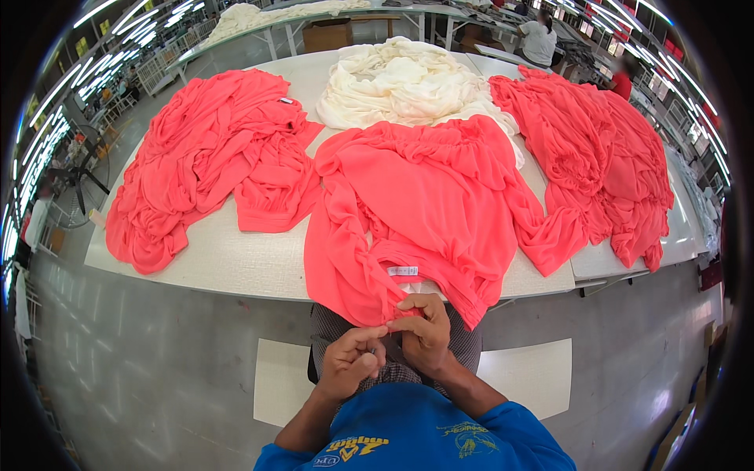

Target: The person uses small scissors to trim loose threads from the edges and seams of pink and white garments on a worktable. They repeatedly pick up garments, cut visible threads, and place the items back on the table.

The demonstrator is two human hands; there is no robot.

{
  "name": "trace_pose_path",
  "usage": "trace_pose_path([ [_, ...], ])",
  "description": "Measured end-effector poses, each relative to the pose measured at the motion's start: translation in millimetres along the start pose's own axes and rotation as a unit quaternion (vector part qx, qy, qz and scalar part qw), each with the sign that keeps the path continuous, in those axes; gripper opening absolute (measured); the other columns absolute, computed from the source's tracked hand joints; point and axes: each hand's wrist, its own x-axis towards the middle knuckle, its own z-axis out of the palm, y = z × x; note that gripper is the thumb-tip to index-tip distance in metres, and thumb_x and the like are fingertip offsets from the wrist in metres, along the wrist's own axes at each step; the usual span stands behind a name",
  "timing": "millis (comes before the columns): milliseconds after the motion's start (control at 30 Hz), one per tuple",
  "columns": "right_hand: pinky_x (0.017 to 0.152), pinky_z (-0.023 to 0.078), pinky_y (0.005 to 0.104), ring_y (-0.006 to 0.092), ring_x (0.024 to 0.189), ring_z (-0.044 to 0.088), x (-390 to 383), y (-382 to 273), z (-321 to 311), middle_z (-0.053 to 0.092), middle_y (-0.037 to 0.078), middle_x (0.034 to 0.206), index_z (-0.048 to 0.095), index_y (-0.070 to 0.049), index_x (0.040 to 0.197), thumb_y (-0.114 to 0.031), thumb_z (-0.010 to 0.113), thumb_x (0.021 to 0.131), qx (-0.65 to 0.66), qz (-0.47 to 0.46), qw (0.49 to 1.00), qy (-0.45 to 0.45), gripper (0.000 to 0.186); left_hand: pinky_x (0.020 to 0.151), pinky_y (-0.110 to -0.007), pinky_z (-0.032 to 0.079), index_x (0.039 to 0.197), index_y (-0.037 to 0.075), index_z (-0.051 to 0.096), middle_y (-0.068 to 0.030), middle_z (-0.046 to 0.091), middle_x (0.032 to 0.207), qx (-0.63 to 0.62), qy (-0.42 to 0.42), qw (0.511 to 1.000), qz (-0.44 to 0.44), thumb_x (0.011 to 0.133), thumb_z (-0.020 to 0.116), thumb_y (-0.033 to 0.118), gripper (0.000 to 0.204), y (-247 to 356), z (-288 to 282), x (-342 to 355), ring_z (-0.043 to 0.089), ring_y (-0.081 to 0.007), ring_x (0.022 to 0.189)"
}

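Note:
A coral-pink garment with gathered bands and a white label is spread at the middle front of the table, overhanging its near edge. My right hand pinches the garment's lower edge between thumb and fingers. Just left of it, my left hand is curled, index finger reaching to the fabric edge; what it holds, if anything, is too small to make out.
Pink garment piles lie left and right on the pale table; cream fabric lies behind. Co-workers sit or stand beyond. A pale board lies on the floor below me; a black chair stands far left.

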Motion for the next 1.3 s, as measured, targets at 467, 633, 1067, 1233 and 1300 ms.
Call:
trace_pose_path([
  [467,0.063,0.047,0.0279,0.0231,0.076,0.062,-1.2,-3.5,1.5,0.063,0.014,0.091,0.062,-0.005,0.073,0.014,0.062,0.065,0.057,0.035,0.997,0.040,0.021,0.049,-0.018,0.040,0.095,-0.001,0.059,-0.0065,0.057,0.076,0.141,0.125,0.980,0.056,0.078,0.070,-0.003,0.020,-0.7,13.2,10.2,0.048,-0.0055,0.054],
  [633,0.064,0.048,0.0279,0.0233,0.076,0.061,1.1,-4.6,1.5,0.062,0.014,0.090,0.062,-0.003,0.089,0.010,0.067,0.070,0.081,0.056,0.995,0.024,0.023,0.055,-0.016,0.036,0.094,-0.003,0.061,-0.0042,0.057,0.083,0.336,0.115,0.924,0.144,0.081,0.070,0.000,0.016,0.6,14.7,26.0,0.046,-0.0038,0.061],
  [1067,0.071,0.043,0.0239,0.0131,0.083,0.054,16.0,-8.2,-4.1,0.057,0.006,0.092,0.061,-0.002,0.100,-0.001,0.067,0.083,0.073,0.204,0.975,-0.046,0.018,0.041,-0.016,0.034,0.086,0.000,0.059,-0.0015,0.058,0.067,-0.032,0.139,0.986,-0.090,0.086,0.068,0.011,0.014,20.3,11.4,63.8,0.045,-0.0027,0.046],
  [1233,0.068,0.047,0.0227,0.0108,0.079,0.058,6.7,4.9,-3.7,0.059,0.006,0.096,0.061,0.000,0.102,-0.006,0.063,0.089,0.199,0.266,0.943,-0.028,0.015,0.042,-0.016,0.033,0.087,0.001,0.059,-0.0011,0.057,0.069,-0.005,0.166,0.983,-0.072,0.087,0.067,0.009,0.012,10.8,7.4,63.8,0.044,-0.0021,0.047],
  [1300,0.071,0.048,0.0229,0.0102,0.081,0.059,6.1,6.0,-4.0,0.060,0.005,0.099,0.060,0.000,0.103,-0.009,0.061,0.092,0.286,0.323,0.902,-0.019,0.014,0.043,-0.015,0.033,0.088,0.001,0.059,-0.0004,0.056,0.069,-0.020,0.174,0.982,-0.074,0.087,0.067,0.009,0.011,9.8,7.6,63.1,0.044,-0.0018,0.048],
])
